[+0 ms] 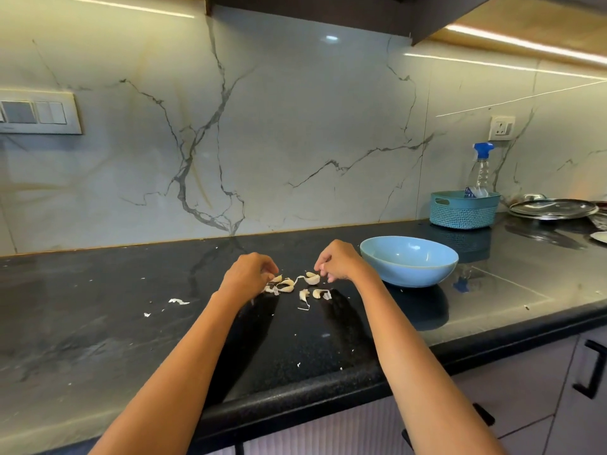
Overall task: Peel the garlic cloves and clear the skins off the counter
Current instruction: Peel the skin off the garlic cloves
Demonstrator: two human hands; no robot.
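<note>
On the counter (98,323), a cluster of cloves (297,285) is seen at 12 o'clock, a bowl (409,261) at 1. Curled fingers of the left hand (249,274) and right hand (338,261) hide what is pinched; grips cannot be told. Skins (178,301) lie at 10.

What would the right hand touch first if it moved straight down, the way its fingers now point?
Probably the garlic clove just under the right hand's fingertips, then the black counter. Depth is unclear, and the fingertips may already touch its skin.
</note>
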